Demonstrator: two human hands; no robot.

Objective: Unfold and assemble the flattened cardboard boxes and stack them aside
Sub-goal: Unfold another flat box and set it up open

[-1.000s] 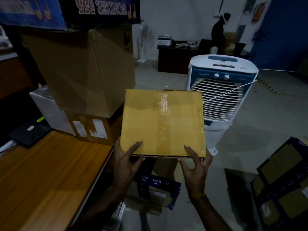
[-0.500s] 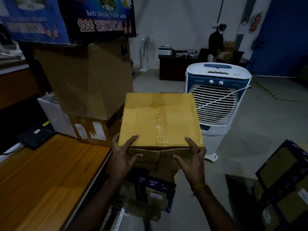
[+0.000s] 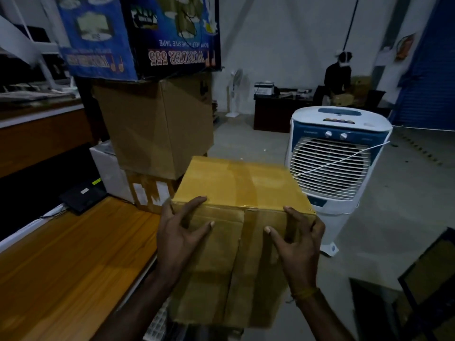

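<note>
An assembled tan cardboard box (image 3: pixel 241 185) with a strip of clear tape along its top seam is held in front of me, above the floor beside the table. My left hand (image 3: pixel 177 237) grips its near left corner, thumb on the top edge. My right hand (image 3: pixel 298 244) grips the near right corner, fingers spread over the front face. The box's near side, with a vertical taped seam, faces me. Dark flattened boxes (image 3: pixel 430 274) lie on the floor at the lower right.
A wooden table (image 3: pixel 69 262) runs along my left with a dark device (image 3: pixel 82 195) on it. Large stacked cartons (image 3: pixel 152 126) and a blue tape carton (image 3: pixel 172 33) stand behind. A white air cooler (image 3: pixel 337 153) stands right of the box. A person (image 3: pixel 337 75) works at a far desk.
The box has tipped so its top faces away and its near side shows. Both hands slid from the lower edge onto the near corners. The box sits closer to me.
</note>
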